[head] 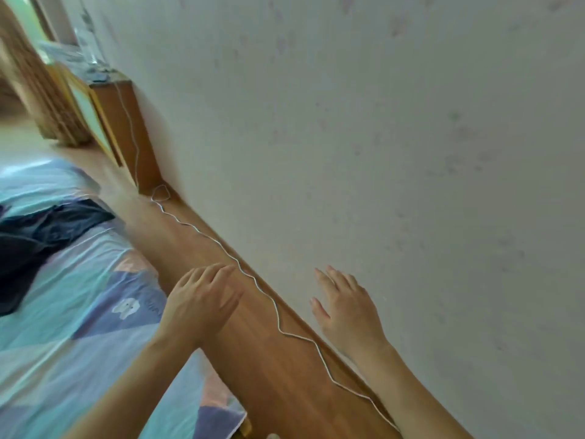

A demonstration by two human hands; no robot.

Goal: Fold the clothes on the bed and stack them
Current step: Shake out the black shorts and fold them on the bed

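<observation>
Over on the bed [79, 312], the dark garment [41, 242] sits crumpled up-left of both hands; left hand [202, 299] is nearer, right hand [345, 305] by the wall; both loose-fingered, holding nothing.

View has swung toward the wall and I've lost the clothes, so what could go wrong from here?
Both hands are empty and off the bed: the left hand is over the wooden rail, where it could snag the white cord. The only garment showing, the dark clothing, lies unfolded at the frame's edge, so a reach may miss.
</observation>
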